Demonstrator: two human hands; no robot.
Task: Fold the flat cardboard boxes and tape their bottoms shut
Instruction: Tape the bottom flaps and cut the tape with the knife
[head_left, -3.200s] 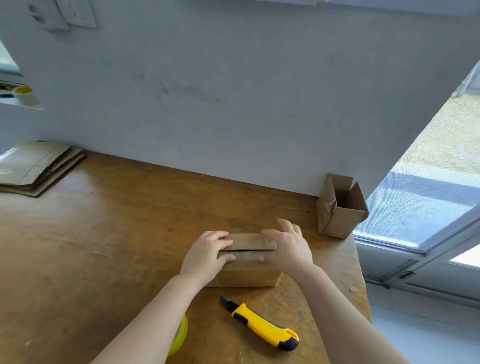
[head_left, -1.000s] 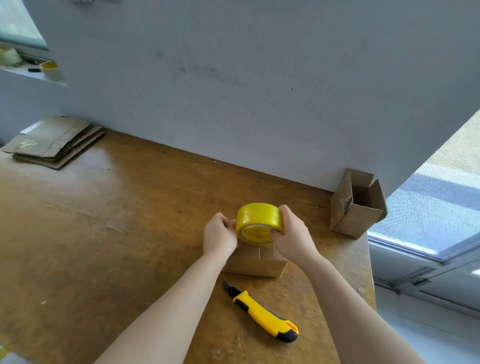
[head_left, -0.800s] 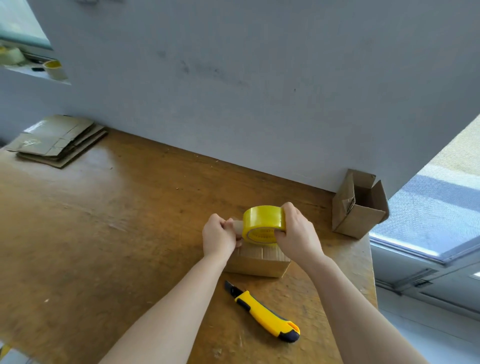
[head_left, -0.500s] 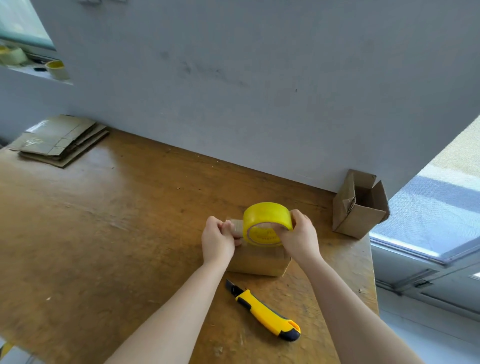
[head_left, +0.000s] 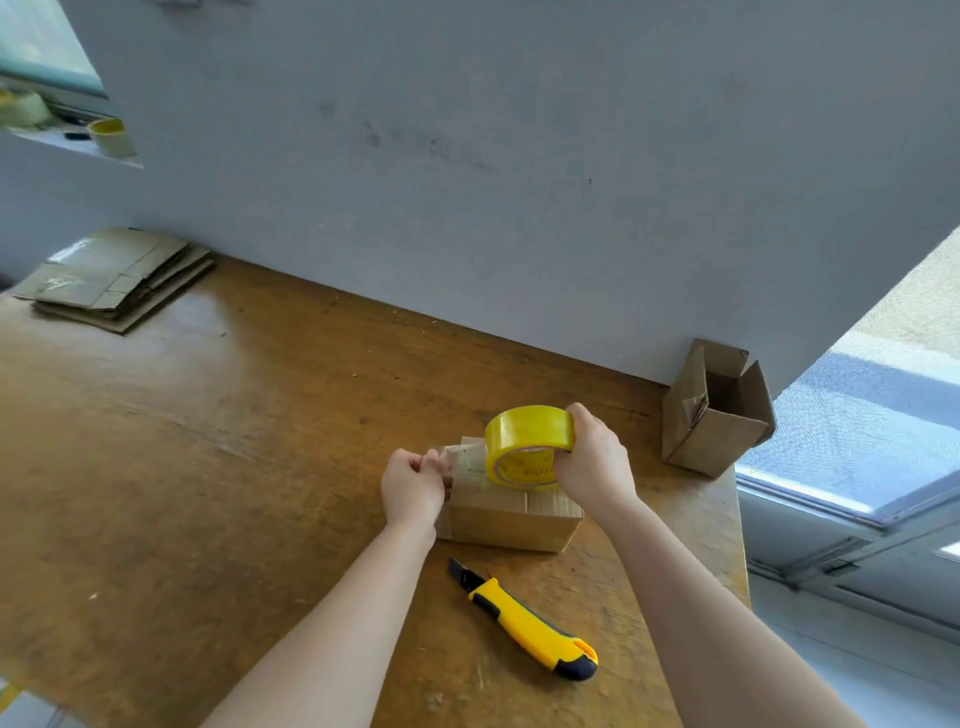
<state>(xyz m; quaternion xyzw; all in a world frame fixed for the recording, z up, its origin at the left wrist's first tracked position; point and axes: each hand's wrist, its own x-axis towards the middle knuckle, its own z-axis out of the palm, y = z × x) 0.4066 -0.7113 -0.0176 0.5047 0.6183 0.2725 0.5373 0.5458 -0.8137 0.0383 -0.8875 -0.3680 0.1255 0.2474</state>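
— Two hands work over one folded box (head_left: 511, 517), which sits bottom-up on the table (head_left: 208, 441). Nearest of all, in front of that box, lies a yellow utility knife (head_left: 530, 621), untouched.

— And the grips?

— Left hand (head_left: 413, 486) is pinched shut on the free end of the tape strip (head_left: 460, 457) at the box's left edge. Right hand (head_left: 592, 467) is clamped around the yellow tape roll (head_left: 527, 447), held just above the box's top.

— How does the stuff handle, you reckon?

— Box looks light and stiff-walled but probably slides easily, so press down while pulling. Film is thin and sticky; keep it taut or it likely wrinkles onto itself. Take the roll by its outer rim so it can turn.

— Beyond the box?

— Right and behind it, a finished open box (head_left: 714, 410) stands by the wall. Far left and behind, flat cardboard boxes (head_left: 111, 278) wait stacked.
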